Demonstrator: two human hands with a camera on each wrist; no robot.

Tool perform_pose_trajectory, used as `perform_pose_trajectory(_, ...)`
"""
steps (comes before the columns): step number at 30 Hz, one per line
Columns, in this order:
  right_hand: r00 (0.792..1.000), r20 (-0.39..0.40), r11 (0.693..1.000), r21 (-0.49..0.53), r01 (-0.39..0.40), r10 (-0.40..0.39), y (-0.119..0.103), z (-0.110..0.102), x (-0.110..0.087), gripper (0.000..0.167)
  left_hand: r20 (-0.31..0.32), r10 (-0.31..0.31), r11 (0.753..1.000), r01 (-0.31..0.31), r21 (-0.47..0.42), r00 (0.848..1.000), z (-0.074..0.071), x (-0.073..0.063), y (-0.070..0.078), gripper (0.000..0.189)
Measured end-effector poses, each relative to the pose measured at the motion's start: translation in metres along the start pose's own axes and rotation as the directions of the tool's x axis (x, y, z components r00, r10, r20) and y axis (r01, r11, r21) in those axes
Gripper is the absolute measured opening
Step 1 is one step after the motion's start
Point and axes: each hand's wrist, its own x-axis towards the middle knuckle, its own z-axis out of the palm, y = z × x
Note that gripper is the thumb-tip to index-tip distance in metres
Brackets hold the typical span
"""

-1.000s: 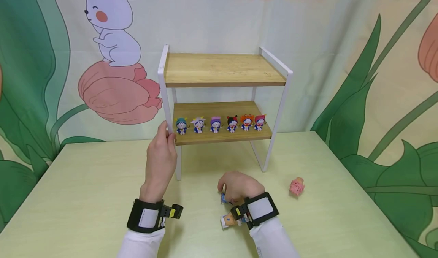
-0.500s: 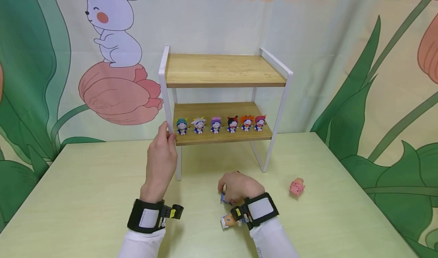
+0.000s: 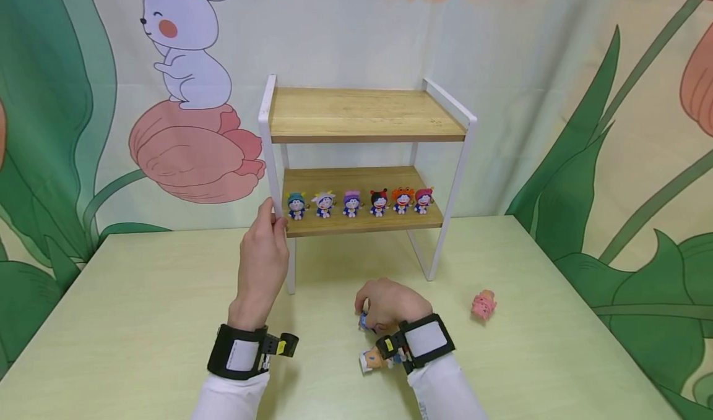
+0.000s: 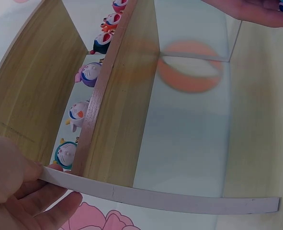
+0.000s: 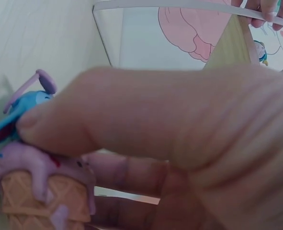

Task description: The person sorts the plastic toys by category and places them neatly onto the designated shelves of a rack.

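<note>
At the lower centre of the head view, the right hand (image 3: 392, 302) pinches a smooth blue figurine (image 5: 28, 103) with long ears, above a waffle-patterned cone (image 5: 24, 191) coated in lilac drips. Just below lies a tan-and-white figurine (image 3: 374, 359). Left of centre, the left hand (image 3: 264, 253) grips a slim white shelf frame (image 3: 270, 160); six small figures (image 3: 351, 203) stand on its wood-grain lower board (image 3: 356, 175).

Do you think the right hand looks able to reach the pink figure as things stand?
Likely yes: nothing visible stands between the right hand and the pink figure, though the hand grips a blue-and-purple figure.
</note>
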Motion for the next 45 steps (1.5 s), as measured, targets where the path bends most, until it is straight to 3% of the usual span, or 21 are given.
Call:
perform_pose_trajectory(7, 1.0, -0.014, 0.999, 0.046, -0.005, 0.006, 0.0, -0.001, -0.002, 0.021, 0.0, 0.0, 1.0, 0.0, 0.0, 1.0, 0.0, 0.0, 0.0, 0.033)
perform_pose_trajectory(13, 0.997, -0.071, 1.0, -0.009, 0.003, -0.004, -0.002, -0.006, -0.004, 0.024, 0.005, -0.007, 1.0, 0.008, -0.003, 1.0, 0.0, 0.0, 0.001, 0.034)
perform_pose_trajectory(19, 0.991, -0.112, 0.997, -0.041, 0.062, -0.067, -0.006, -0.014, -0.007, 0.026, 0.006, -0.013, 1.0, 0.013, 0.001, 1.0, -0.001, 0.0, 0.002, 0.035)
perform_pose_trajectory(45, 0.94, -0.279, 0.98, -0.086, 0.177, -0.194, -0.019, -0.031, -0.026, 0.025, 0.001, -0.001, 1.0, 0.001, -0.001, 1.0, 0.001, 0.0, -0.001, 0.034)
